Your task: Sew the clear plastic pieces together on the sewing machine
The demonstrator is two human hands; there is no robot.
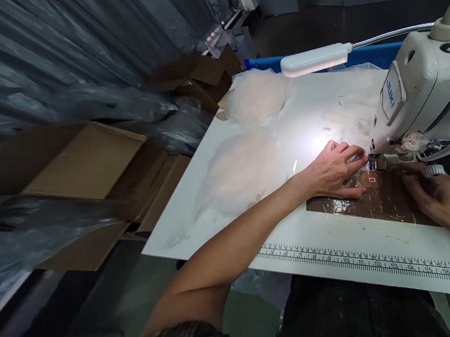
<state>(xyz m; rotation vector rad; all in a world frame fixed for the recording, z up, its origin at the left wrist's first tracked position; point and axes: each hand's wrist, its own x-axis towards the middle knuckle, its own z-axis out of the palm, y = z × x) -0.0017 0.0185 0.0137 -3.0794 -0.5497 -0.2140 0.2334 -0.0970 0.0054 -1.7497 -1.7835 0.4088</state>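
Observation:
My left hand (338,172) lies on the bed of a white sewing machine (421,83), just left of the presser foot (372,162). Its fingers are spread, and a bit of thin whitish material shows by the fingertips. My right hand (439,194) is on the other side of the foot, fingers bent and drawn together near the needle area. Whatever is between them is too small and hidden to make out. A brown plate (389,199) with shiny tape and a small red mark lies beneath both hands.
Two heaps of sheer pale fabric (245,169) rest on the white table (199,230). A ruler strip (359,259) runs along its front edge. A lit lamp (314,61) hangs over it. Open cardboard boxes (87,161) and plastic bags stand at the left.

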